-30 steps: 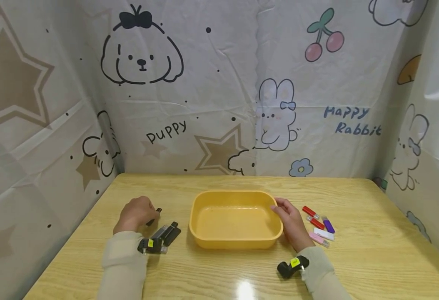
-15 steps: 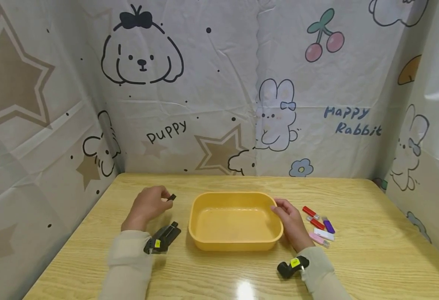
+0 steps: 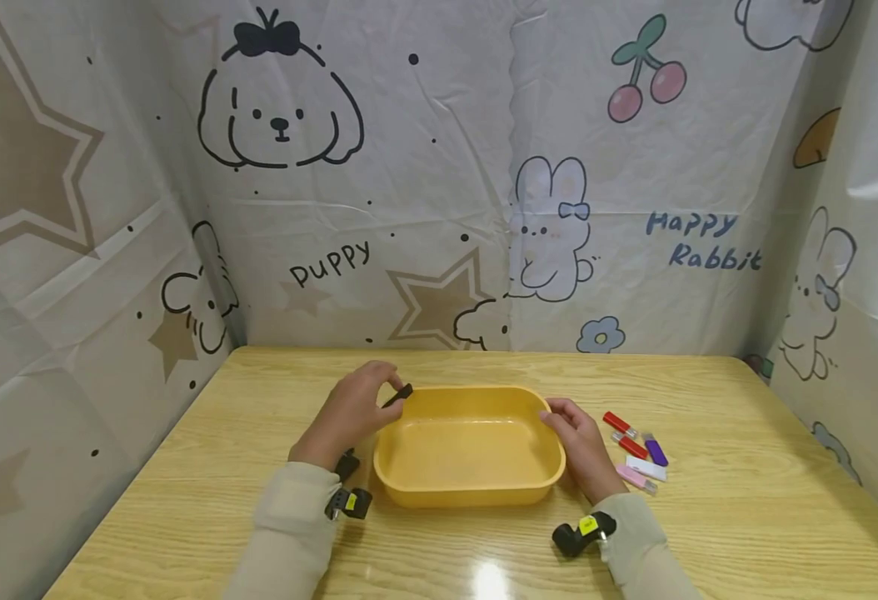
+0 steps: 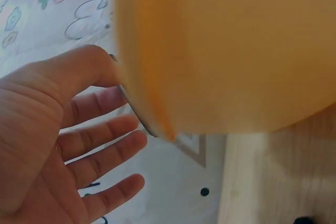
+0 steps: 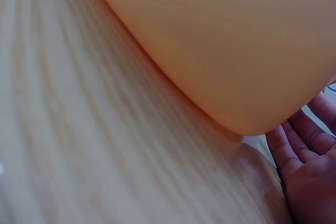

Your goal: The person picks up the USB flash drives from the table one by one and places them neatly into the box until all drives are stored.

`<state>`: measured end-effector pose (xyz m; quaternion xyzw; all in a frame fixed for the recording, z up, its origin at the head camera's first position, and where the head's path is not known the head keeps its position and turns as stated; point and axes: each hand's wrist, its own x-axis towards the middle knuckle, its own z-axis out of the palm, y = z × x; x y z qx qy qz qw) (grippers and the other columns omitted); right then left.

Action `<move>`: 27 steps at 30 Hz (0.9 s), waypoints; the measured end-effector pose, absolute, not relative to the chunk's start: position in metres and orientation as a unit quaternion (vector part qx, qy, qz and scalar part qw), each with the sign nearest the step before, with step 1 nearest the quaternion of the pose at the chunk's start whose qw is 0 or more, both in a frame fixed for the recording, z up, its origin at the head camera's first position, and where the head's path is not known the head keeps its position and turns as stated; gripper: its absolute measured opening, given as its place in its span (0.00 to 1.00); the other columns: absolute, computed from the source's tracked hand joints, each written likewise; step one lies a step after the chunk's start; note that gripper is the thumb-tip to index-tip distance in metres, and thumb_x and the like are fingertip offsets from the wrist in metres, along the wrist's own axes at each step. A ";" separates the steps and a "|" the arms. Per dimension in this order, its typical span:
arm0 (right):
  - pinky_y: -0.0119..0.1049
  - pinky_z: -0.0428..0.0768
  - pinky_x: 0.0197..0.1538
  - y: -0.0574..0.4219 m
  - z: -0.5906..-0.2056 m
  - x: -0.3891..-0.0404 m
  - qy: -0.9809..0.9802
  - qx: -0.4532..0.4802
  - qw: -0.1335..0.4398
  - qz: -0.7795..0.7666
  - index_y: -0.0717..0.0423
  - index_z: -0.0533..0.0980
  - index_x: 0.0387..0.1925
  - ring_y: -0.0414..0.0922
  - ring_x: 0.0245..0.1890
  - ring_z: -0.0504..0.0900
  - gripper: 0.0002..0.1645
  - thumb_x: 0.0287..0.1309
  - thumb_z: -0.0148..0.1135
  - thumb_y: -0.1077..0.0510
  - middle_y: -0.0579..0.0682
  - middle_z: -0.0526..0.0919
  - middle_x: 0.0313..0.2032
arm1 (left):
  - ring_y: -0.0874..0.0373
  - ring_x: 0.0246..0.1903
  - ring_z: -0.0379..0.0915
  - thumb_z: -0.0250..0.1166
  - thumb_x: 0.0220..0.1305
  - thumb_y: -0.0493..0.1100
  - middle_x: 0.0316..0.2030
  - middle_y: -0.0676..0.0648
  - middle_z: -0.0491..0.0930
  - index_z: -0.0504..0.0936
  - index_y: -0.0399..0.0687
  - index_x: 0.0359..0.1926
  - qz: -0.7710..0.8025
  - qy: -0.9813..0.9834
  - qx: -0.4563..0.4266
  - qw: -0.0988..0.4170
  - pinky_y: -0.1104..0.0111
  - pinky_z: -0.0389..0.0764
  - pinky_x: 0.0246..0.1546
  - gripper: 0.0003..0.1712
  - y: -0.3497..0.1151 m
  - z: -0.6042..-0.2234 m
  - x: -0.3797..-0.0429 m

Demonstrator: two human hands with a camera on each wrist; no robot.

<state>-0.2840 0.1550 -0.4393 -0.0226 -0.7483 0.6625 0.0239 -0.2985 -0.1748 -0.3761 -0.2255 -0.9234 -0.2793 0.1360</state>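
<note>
My left hand (image 3: 349, 414) pinches a black USB flash drive (image 3: 400, 395) between thumb and finger over the left rim of a yellow plastic tub (image 3: 469, 497). In the left wrist view the tub's wall (image 4: 236, 51) covers most of that drive, and the other fingers of the left hand (image 4: 58, 124) are spread. On the opposite side, my right hand (image 3: 580, 446) grips the tub's right rim, thumb over the inside edge. The right wrist view has the right hand's fingers (image 5: 299, 142) behind the tub's outer wall (image 5: 226, 51). The tub stands upright on the table with a bare floor.
Right of the right hand lie several USB drives: a red one (image 3: 619, 424), another red one (image 3: 631, 446), a purple one (image 3: 656, 451), a white one (image 3: 646, 468) and a pink one (image 3: 636, 479). A black drive (image 3: 346, 464) shows partly behind the left wrist.
My left hand has lifted the black USB flash drive from the table and carried it rightward to the tub's left rim. The right hand keeps its grip on the tub.
</note>
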 end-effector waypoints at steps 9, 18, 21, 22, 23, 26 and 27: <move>0.32 0.75 0.43 0.155 -0.439 -0.285 -0.754 -0.023 0.024 0.657 0.57 0.71 0.49 0.48 0.43 0.74 0.21 0.56 0.56 0.50 0.57 0.75 0.46 | 0.52 0.54 0.66 0.66 0.50 0.44 0.54 0.48 0.71 0.77 0.52 0.35 -0.278 -0.921 -0.255 0.096 0.59 0.69 0.51 0.10 -0.162 -0.383 -0.296; 0.34 0.76 0.42 0.156 -0.439 -0.284 -0.748 -0.021 0.022 0.663 0.57 0.72 0.48 0.49 0.43 0.75 0.21 0.56 0.57 0.49 0.56 0.75 0.45 | 0.55 0.51 0.67 0.67 0.50 0.45 0.51 0.51 0.71 0.77 0.52 0.34 -0.267 -0.930 -0.248 0.055 0.61 0.69 0.50 0.10 -0.155 -0.390 -0.297; 0.34 0.76 0.42 0.156 -0.440 -0.285 -0.746 -0.022 0.018 0.665 0.56 0.72 0.47 0.50 0.43 0.75 0.21 0.56 0.56 0.49 0.57 0.75 0.46 | 0.52 0.53 0.66 0.67 0.50 0.46 0.53 0.49 0.70 0.78 0.52 0.34 -0.252 -0.933 -0.251 0.043 0.60 0.68 0.52 0.10 -0.154 -0.394 -0.298; 0.34 0.76 0.42 0.156 -0.440 -0.285 -0.743 -0.024 0.016 0.668 0.56 0.72 0.47 0.50 0.43 0.75 0.20 0.56 0.56 0.49 0.57 0.75 0.46 | 0.51 0.54 0.65 0.67 0.50 0.46 0.54 0.48 0.69 0.78 0.53 0.34 -0.249 -0.934 -0.252 0.040 0.60 0.67 0.52 0.10 -0.154 -0.395 -0.298; 0.34 0.76 0.42 0.156 -0.440 -0.285 -0.742 -0.025 0.014 0.670 0.56 0.72 0.47 0.50 0.43 0.75 0.20 0.56 0.56 0.50 0.57 0.75 0.46 | 0.50 0.55 0.65 0.67 0.50 0.46 0.55 0.47 0.69 0.78 0.53 0.34 -0.244 -0.936 -0.253 0.037 0.59 0.67 0.53 0.10 -0.154 -0.396 -0.299; 0.34 0.77 0.41 0.155 -0.440 -0.284 -0.737 -0.023 0.013 0.675 0.57 0.72 0.47 0.50 0.43 0.75 0.20 0.56 0.56 0.51 0.57 0.75 0.46 | 0.49 0.55 0.65 0.67 0.50 0.45 0.56 0.46 0.68 0.78 0.53 0.34 -0.233 -0.937 -0.257 0.034 0.59 0.67 0.53 0.09 -0.153 -0.398 -0.299; 0.34 0.77 0.41 0.155 -0.440 -0.284 -0.735 -0.024 0.013 0.677 0.57 0.72 0.47 0.50 0.44 0.75 0.20 0.56 0.56 0.51 0.57 0.75 0.46 | 0.49 0.55 0.65 0.67 0.50 0.45 0.56 0.46 0.68 0.78 0.53 0.35 -0.230 -0.937 -0.259 0.034 0.59 0.67 0.53 0.09 -0.153 -0.398 -0.298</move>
